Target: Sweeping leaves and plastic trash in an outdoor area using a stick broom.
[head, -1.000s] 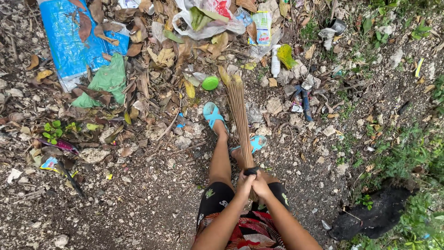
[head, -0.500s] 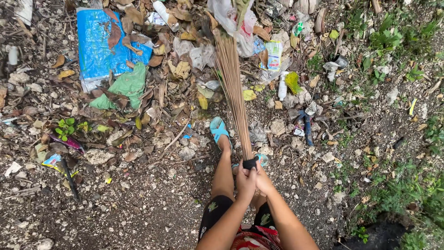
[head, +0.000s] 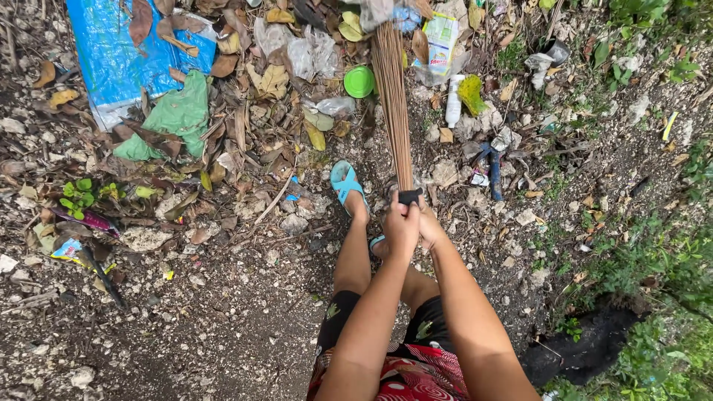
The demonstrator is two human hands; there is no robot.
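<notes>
A stick broom (head: 394, 111) of thin brown ribs reaches forward from a black-bound handle end to a pile of litter at the top. My left hand (head: 401, 226) and my right hand (head: 429, 226) are both shut around that handle end, side by side. Just left of the hands, my foot in a turquoise sandal (head: 346, 183) stands on stony ground. The broom's tip lies among plastic wrappers and dry leaves next to a green round lid (head: 359, 82).
A blue plastic sack (head: 119, 56) and a green bag (head: 174, 115) lie top left among dry leaves. A white bottle (head: 454, 100) and scraps sit right of the broom. Grass and weeds (head: 653, 260) border the right side; a black bag (head: 587, 349) lies lower right.
The broom and both hands have swung forward and up toward the litter pile. The view has shifted closer to the rubbish, and the green lid now lies beside the broom's tip.
</notes>
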